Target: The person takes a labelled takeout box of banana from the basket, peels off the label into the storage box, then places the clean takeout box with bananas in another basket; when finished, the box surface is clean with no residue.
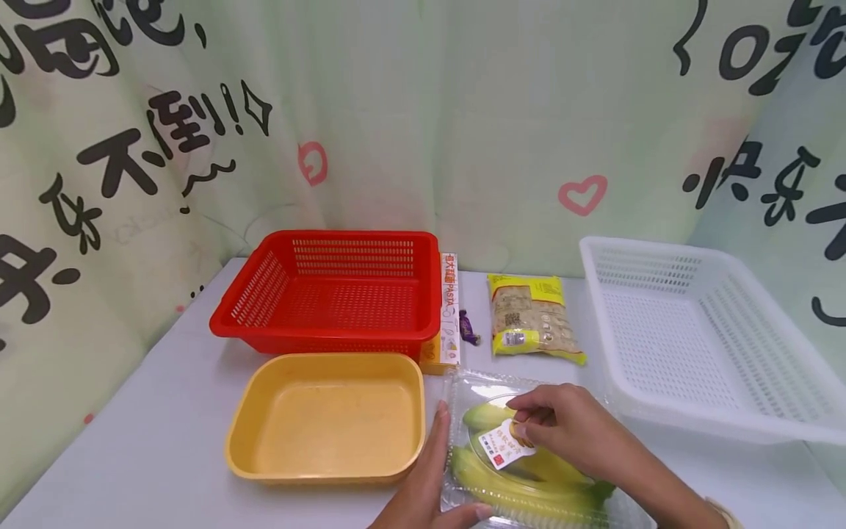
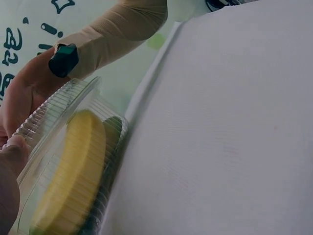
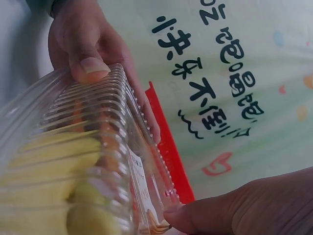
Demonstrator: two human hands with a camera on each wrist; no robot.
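Observation:
A clear plastic container (image 1: pixel 473 382) with yellow-green bananas (image 1: pixel 492 481) inside lies at the table's front, its lid shut. My left hand (image 1: pixel 428 481) holds its left side, thumb over the ribbed edge in the right wrist view and fingers along the wall. On the lid is a white and orange label (image 1: pixel 497 448). My right hand (image 1: pixel 568 426) pinches the label's right end between thumb and curled fingers. Seen from the left wrist, a banana (image 2: pixel 73 171) shows through the ribbed side. The right wrist view has the label (image 3: pixel 139 178) beside my right thumb (image 3: pixel 183 215).
Left of the container stands a yellow basin (image 1: pixel 324 419), with a red basket (image 1: pixel 324 342) behind it. A pasta box (image 1: pixel 449 308), a purple-wrapped sweet (image 1: pixel 468 328) and a yellow-ended bag (image 1: pixel 534 316) lie further back. At right stands a white basket (image 1: pixel 661 397).

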